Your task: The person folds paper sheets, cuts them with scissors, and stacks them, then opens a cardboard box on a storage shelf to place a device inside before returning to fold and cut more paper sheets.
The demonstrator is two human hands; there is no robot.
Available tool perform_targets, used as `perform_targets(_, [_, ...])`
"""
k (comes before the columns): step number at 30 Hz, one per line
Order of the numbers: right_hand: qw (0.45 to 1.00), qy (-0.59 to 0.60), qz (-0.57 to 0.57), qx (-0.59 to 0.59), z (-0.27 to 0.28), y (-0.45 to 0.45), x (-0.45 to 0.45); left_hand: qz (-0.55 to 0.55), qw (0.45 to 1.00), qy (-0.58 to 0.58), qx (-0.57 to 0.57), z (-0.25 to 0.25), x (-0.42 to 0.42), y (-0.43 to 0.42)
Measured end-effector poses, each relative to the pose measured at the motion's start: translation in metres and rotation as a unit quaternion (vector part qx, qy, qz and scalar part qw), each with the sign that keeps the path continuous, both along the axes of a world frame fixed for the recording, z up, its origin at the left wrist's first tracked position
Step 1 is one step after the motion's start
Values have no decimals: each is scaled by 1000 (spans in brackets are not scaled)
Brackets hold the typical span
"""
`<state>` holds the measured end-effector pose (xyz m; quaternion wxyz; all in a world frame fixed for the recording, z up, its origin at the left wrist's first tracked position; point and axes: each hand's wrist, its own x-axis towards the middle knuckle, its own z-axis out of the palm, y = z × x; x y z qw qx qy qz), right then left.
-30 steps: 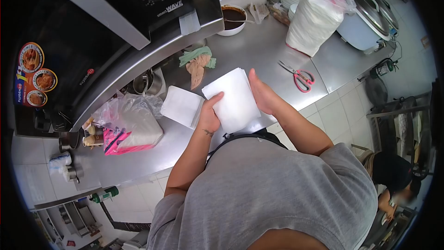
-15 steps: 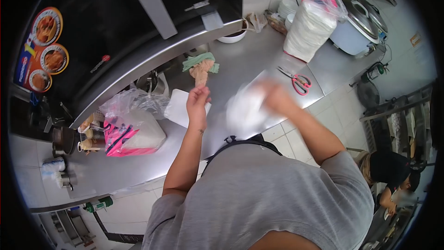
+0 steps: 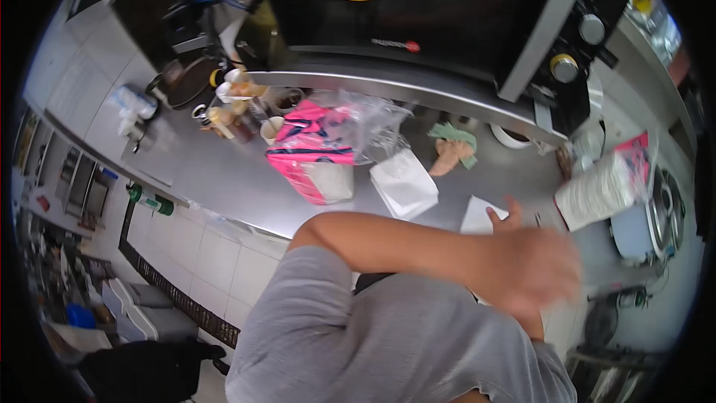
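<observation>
My left arm reaches across my body to the right, and my left hand (image 3: pixel 541 269) is smeared by motion, so its fingers are not clear. Partly behind it is my right hand (image 3: pixel 509 220), with thumb and a finger spread apart at the edge of a white paper sheet (image 3: pixel 481 213) on the counter. Whether they touch the sheet is unclear. A stack of white paper napkins (image 3: pixel 405 186) lies further left. Behind it, against the oven base, sits a crumpled green and tan cloth (image 3: pixel 453 151).
A pink and clear plastic pack (image 3: pixel 317 168) stands left of the napkins on the steel counter (image 3: pixel 224 186). Another plastic pack of white paper (image 3: pixel 600 194) stands at right, beside a rice cooker (image 3: pixel 660 213). A black oven (image 3: pixel 418 15) overhangs the back. Bottles (image 3: pixel 227 123) cluster at far left.
The view has swung left. My left hand has left the cloth's side and crossed over to the right. The white paper blurred in my right hand earlier is no longer seen raised.
</observation>
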<state>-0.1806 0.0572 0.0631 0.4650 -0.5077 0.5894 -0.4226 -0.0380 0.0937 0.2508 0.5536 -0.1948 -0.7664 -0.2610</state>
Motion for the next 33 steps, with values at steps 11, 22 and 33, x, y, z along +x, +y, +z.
perform_targets(11, [923,171,202,-278,58,-3,112,-318,903,-71,-281,75,-97,164])
perform_targets(22, [900,198,193,-338,68,-5,113,-361,877,-74,-308,85,-106,204])
perform_targets(33, [902,208,154,-346,74,5,87,-433,831,7,-349,87,-82,222])
